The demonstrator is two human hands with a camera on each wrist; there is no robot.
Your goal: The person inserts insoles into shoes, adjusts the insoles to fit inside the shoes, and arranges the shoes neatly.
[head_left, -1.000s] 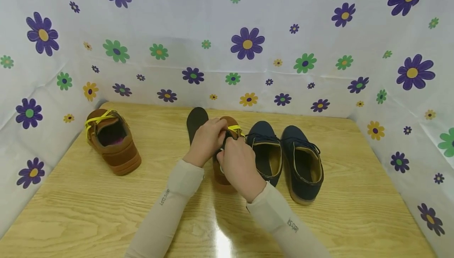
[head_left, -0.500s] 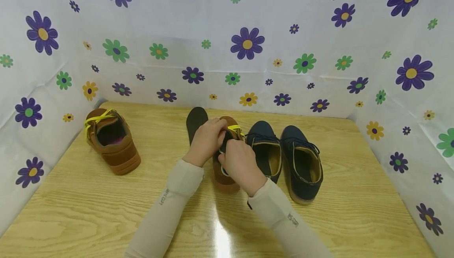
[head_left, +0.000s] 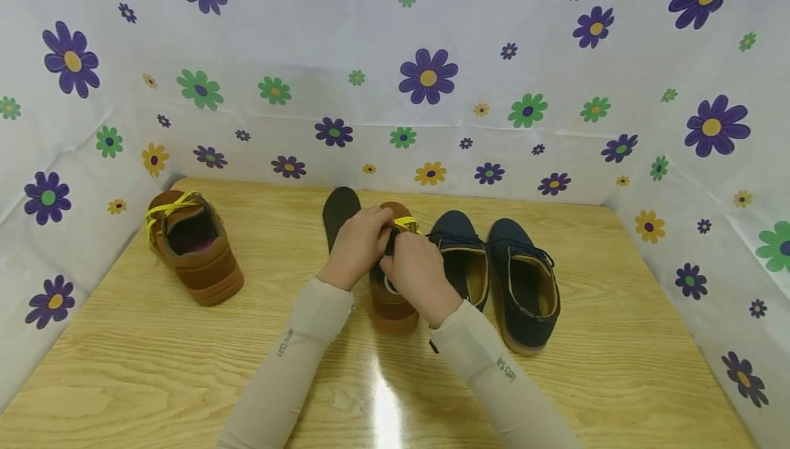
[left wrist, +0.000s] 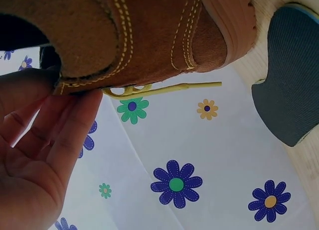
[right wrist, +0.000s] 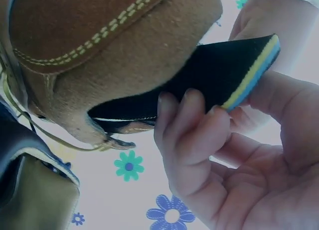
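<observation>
A brown shoe (head_left: 395,317) with yellow laces stands mid-table, largely covered by both hands. My left hand (head_left: 361,240) grips it at the front of its opening, near the laces; in the left wrist view the fingers (left wrist: 75,125) are at the collar edge. My right hand (head_left: 416,274) pinches the heel end of a black insole (right wrist: 219,65) with a yellow and blue layered edge. This insole slants into the shoe's opening, its front part hidden inside. A second black insole (head_left: 341,212) lies flat just left of the shoe.
The other brown shoe (head_left: 200,250) stands at the table's far left. Two dark blue shoes, one nearer (head_left: 459,264) and one farther right (head_left: 524,284), stand just right of the hands. A white flowered cloth (head_left: 345,38) encloses the back and sides of the wooden table (head_left: 617,367).
My right hand has shifted slightly forward over the shoe, showing more of its heel. My left hand keeps its place at the opening.
</observation>
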